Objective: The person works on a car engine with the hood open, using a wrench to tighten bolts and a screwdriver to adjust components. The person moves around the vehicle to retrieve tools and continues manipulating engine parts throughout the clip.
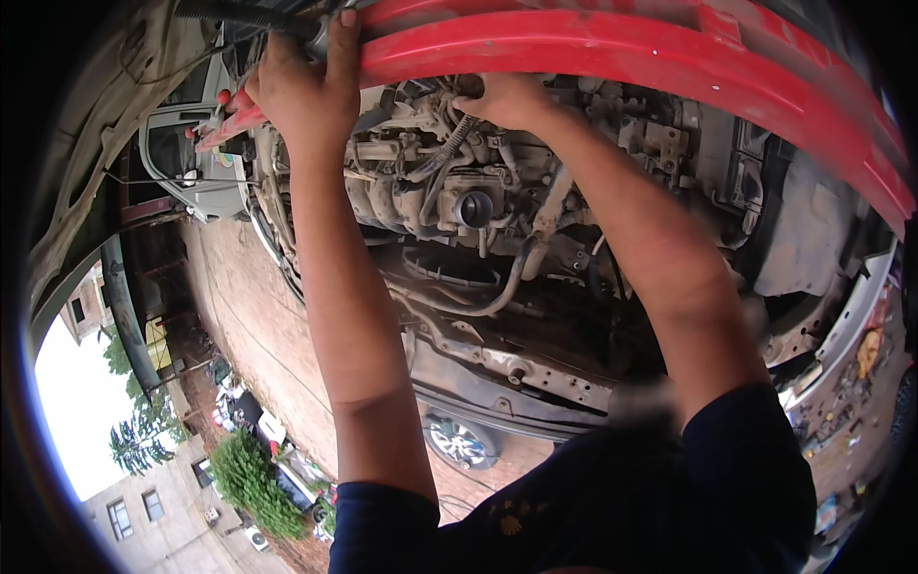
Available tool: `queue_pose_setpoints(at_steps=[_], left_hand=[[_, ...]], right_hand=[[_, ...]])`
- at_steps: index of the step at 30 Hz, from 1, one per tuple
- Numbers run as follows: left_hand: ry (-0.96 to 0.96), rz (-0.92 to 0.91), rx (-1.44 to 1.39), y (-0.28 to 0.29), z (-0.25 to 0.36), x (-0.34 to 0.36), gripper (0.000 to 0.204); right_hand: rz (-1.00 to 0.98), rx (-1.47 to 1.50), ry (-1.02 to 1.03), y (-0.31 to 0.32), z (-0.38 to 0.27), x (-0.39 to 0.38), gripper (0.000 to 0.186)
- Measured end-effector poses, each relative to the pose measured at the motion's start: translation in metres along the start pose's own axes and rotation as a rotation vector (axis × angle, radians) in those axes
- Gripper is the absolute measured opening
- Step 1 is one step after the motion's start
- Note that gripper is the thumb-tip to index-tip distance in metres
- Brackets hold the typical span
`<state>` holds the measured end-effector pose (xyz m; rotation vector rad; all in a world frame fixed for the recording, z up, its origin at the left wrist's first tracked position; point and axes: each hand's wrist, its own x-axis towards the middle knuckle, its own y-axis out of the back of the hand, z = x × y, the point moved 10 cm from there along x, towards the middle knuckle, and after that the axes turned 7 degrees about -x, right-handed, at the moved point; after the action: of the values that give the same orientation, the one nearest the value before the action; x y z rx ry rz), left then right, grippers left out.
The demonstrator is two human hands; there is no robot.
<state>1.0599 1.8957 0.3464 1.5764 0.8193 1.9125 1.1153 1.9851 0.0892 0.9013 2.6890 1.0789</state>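
If your right hand pulls blindly, the ribbed hose just below its thumb could kink or split, and your knuckles could scrape the red panel above them. Your left hand has its thumb spread from its fingers beside that panel; what either hand's hidden fingertips pinch, I cannot tell. The panel is smooth, curved, dusty; below your fingers, the engine is grimy and lumpy.

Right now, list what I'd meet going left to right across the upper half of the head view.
Silver car bodywork, left hand, right hand, pale dusty panel.
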Motion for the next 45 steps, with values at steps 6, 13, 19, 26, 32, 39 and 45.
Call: queue_pose_setpoints(at_steps=[6,13,19,26,32,39,45], left_hand=[[-0.096,0.045,-0.072,0.002,0.011,-0.002,0.039],[0.109,0.017,0.215,0.006,0.019,-0.003,0.039],[0.109,0.024,0.23,0.007,0.012,-0.007,0.042],[-0.031,0.071,0.111,0.006,0.019,0.0,0.039],[-0.07,0.114,0.104,0.009,0.021,-0.003,0.037],[-0.137,0.17,0.13,0.016,0.024,-0.004,0.034],[0.229,0.685,-0.497,0.028,-0.021,-0.11,0.04]], right_hand=[[0.115,-0.128,0.067,0.004,-0.013,0.004,0.056],[0.091,-0.123,0.176,-0.002,-0.019,0.011,0.049],[0.117,-0.159,0.275,0.01,-0.025,0.005,0.045],[0.053,-0.016,0.216,0.006,-0.014,0.011,0.042],[0.247,-0.118,0.302,0.039,-0.034,0.014,0.046],[-0.125,0.406,0.276,0.032,-0.066,0.04,0.039],[-0.222,0.768,0.226,0.031,-0.051,0.036,0.033]])
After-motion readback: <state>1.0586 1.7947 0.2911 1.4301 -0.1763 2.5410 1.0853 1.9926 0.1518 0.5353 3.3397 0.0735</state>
